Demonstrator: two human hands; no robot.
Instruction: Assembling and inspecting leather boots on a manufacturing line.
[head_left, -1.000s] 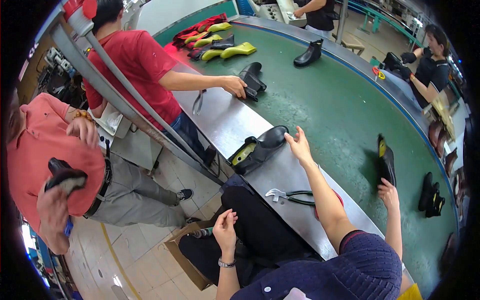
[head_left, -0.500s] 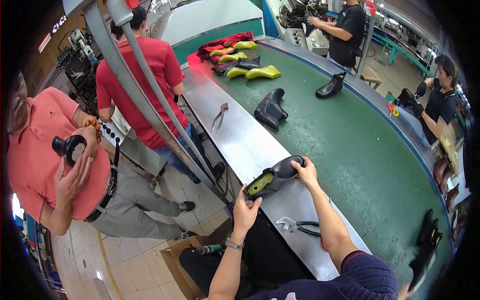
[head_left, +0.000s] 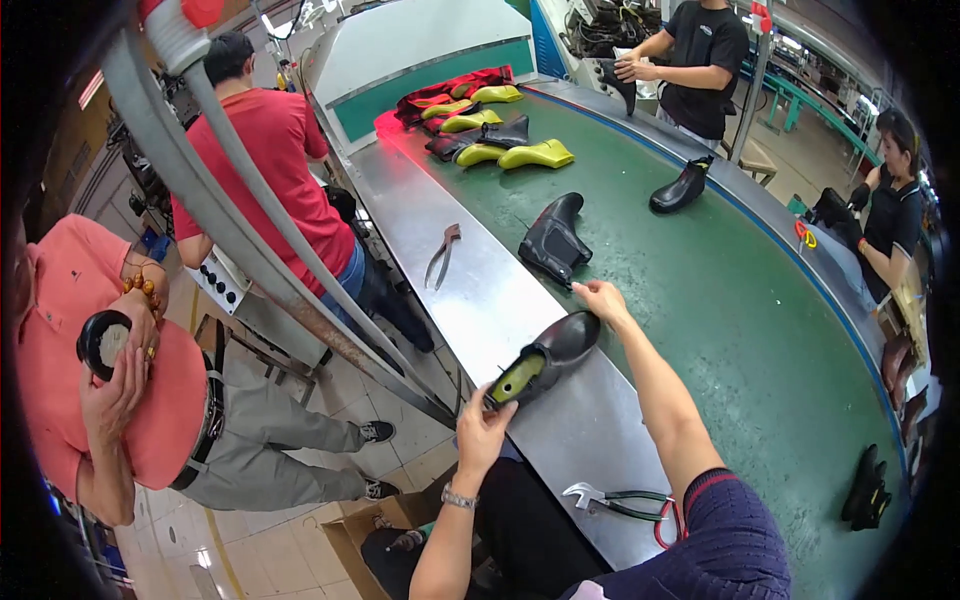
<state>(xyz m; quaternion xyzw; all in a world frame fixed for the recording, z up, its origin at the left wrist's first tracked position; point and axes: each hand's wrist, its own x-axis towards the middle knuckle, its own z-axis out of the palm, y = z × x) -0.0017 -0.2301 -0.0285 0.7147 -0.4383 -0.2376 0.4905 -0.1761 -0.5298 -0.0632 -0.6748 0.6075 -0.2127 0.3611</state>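
My left hand (head_left: 484, 432) grips the heel end of a black ankle boot (head_left: 568, 342) that has a yellow-green shoe last (head_left: 520, 377) inside its opening. This boot lies tilted over the metal ledge, its toe pointing away to the right. Past its toe, my right hand (head_left: 601, 300) has thumb and fingers closed at the near tip of a second black ankle boot (head_left: 556, 238), which lies on its side on the green belt. Pincers with dark green handles (head_left: 618, 500) rest on the ledge near my right forearm.
Another pair of pincers (head_left: 443, 256) lies farther up the metal ledge (head_left: 400, 215). Yellow-green lasts (head_left: 537, 154) and black uppers sit at the belt's far end. A black boot (head_left: 681, 186) stands near the right rim. A slanting metal post (head_left: 250, 240) rises at left, beside two people.
My right hand has left the toe of the boot in my left hand and reached forward to the second boot. The view has shifted slightly.
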